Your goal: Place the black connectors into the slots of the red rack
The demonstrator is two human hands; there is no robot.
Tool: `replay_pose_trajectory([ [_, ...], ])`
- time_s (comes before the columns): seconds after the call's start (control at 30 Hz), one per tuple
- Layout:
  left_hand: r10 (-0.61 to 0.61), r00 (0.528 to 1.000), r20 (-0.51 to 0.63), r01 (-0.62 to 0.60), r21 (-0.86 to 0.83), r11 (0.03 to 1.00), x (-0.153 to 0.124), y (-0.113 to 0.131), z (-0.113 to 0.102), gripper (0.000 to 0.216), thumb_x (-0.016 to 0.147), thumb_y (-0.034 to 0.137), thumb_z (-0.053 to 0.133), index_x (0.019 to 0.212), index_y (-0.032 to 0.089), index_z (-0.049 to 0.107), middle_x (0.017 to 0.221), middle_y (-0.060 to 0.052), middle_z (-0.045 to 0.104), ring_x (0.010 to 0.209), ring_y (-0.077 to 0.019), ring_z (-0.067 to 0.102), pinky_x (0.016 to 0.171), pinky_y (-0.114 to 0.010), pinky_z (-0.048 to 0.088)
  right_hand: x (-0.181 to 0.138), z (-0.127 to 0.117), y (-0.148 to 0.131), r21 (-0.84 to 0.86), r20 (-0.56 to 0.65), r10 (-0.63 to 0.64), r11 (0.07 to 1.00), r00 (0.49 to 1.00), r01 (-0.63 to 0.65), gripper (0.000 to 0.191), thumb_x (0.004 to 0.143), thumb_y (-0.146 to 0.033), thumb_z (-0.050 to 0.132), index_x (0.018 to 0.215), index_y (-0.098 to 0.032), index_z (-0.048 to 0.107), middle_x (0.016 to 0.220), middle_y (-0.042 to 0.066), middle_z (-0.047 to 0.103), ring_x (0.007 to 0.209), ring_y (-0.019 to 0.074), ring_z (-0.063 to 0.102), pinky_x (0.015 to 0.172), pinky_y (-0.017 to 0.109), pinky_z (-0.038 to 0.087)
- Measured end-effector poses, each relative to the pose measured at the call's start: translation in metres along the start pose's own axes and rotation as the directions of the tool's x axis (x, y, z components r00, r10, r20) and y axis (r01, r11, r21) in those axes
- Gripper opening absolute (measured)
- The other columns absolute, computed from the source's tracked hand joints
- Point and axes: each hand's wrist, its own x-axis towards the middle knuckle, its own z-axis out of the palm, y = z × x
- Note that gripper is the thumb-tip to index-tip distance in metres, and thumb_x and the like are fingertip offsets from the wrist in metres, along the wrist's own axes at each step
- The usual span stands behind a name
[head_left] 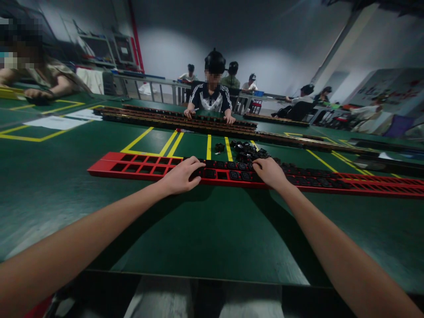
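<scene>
A long red rail (pixel 103 164) with two rows of square openings lies across the table before me. Black square inserts (pixel 234 175) fill many openings in its middle, while those at its left end are bare. My left hand (pixel 180 176) rests on the rail, thumb and fingers curled round a black square insert at the edge of the filled stretch. Farther right, my right hand (pixel 270 172) bends over the inserts with its fingers drawn together. Whatever its fingertips grip is hidden. Just behind the rail lies a heap of loose black inserts (pixel 247 150), with one loose piece (pixel 219 147) apart to its left.
Yellow tape lines mark the green table (pixel 212 238). Long dark rails (pixel 172 119) lie beyond the heap. Across from me a person (pixel 210 97) has both hands at those rails. White paper sheets (pixel 54 122) lie at left, near another person's arm (pixel 62 86).
</scene>
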Motion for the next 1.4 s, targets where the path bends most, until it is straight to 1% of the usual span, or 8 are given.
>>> replay_pose_trajectory([
  [0.1,-0.014,0.999,-0.042,0.016,0.031,0.999,0.001,-0.003,0.003,0.041,0.091,0.029,0.057,0.129,0.016,0.057,0.119,-0.011,0.056,0.110,-0.0253,0.057,0.101,-0.045,0.048,0.000,0.000,0.000,0.011,-0.007,0.006,1.000,1.000,-0.006,0.039,0.101,-0.033,0.042,0.121,-0.018,0.071,0.117,0.013,0.070,0.111,0.0246,0.062,0.103,0.032,0.042],
  [0.23,-0.011,0.998,-0.064,0.015,0.057,0.998,0.001,-0.005,0.005,0.039,0.091,0.031,0.059,0.127,0.018,0.057,0.117,-0.009,0.056,0.108,-0.0251,0.057,0.099,-0.045,0.049,0.000,0.000,0.000,0.017,-0.008,0.010,1.000,1.000,-0.009,0.039,0.100,-0.034,0.043,0.121,-0.017,0.071,0.118,0.014,0.070,0.111,0.0251,0.062,0.103,0.033,0.041],
  [0.57,-0.019,0.994,-0.104,0.028,0.085,0.996,0.003,-0.006,0.004,0.037,0.088,0.028,0.067,0.121,0.019,0.056,0.114,-0.008,0.053,0.107,-0.0251,0.056,0.097,-0.045,0.050,-0.001,-0.001,0.000,0.006,-0.002,0.003,1.000,1.000,-0.003,0.039,0.100,-0.034,0.043,0.121,-0.018,0.071,0.116,0.013,0.071,0.109,0.0249,0.063,0.101,0.033,0.044],
  [0.8,-0.023,0.997,-0.070,0.026,0.044,0.999,0.001,-0.006,0.004,0.038,0.090,0.029,0.065,0.126,0.021,0.055,0.118,-0.007,0.053,0.110,-0.0244,0.056,0.098,-0.045,0.050,-0.001,-0.001,-0.001,0.012,-0.004,0.010,1.000,1.000,-0.010,0.039,0.100,-0.035,0.045,0.122,-0.017,0.071,0.116,0.014,0.071,0.111,0.0261,0.062,0.102,0.034,0.043],
  [1.0,-0.018,0.999,-0.050,0.022,0.098,0.995,0.001,-0.011,0.007,0.039,0.092,0.033,0.064,0.127,0.018,0.057,0.116,-0.008,0.056,0.107,-0.0247,0.056,0.097,-0.044,0.049,-0.002,-0.001,0.000,0.005,-0.008,-0.005,1.000,1.000,0.005,0.038,0.100,-0.034,0.043,0.121,-0.018,0.071,0.116,0.013,0.070,0.110,0.0250,0.062,0.102,0.033,0.042],
  [1.23,-0.037,0.999,-0.026,0.040,0.124,0.992,0.003,-0.014,0.008,0.035,0.096,0.035,0.057,0.127,0.021,0.061,0.114,-0.008,0.058,0.105,-0.0244,0.057,0.096,-0.044,0.049,-0.001,0.000,0.000,0.009,-0.007,0.002,1.000,1.000,-0.002,0.039,0.101,-0.033,0.041,0.120,-0.018,0.072,0.115,0.013,0.071,0.112,0.0251,0.062,0.103,0.033,0.042],
  [1.33,-0.028,0.999,-0.035,0.032,0.125,0.992,0.003,-0.014,0.007,0.036,0.095,0.038,0.058,0.127,0.022,0.062,0.115,-0.008,0.057,0.105,-0.0242,0.057,0.094,-0.043,0.050,-0.001,-0.001,-0.001,0.011,-0.005,0.004,1.000,1.000,-0.004,0.039,0.100,-0.033,0.042,0.120,-0.017,0.071,0.114,0.013,0.071,0.112,0.0253,0.061,0.103,0.034,0.043],
  [1.4,-0.026,0.999,-0.036,0.031,0.144,0.989,0.002,-0.014,0.007,0.037,0.094,0.040,0.060,0.125,0.021,0.064,0.116,-0.009,0.055,0.105,-0.0250,0.056,0.093,-0.043,0.050,-0.002,-0.001,-0.001,0.009,-0.005,0.005,1.000,1.000,-0.005,0.039,0.100,-0.034,0.042,0.120,-0.018,0.071,0.114,0.013,0.071,0.112,0.0251,0.061,0.102,0.034,0.043],
])
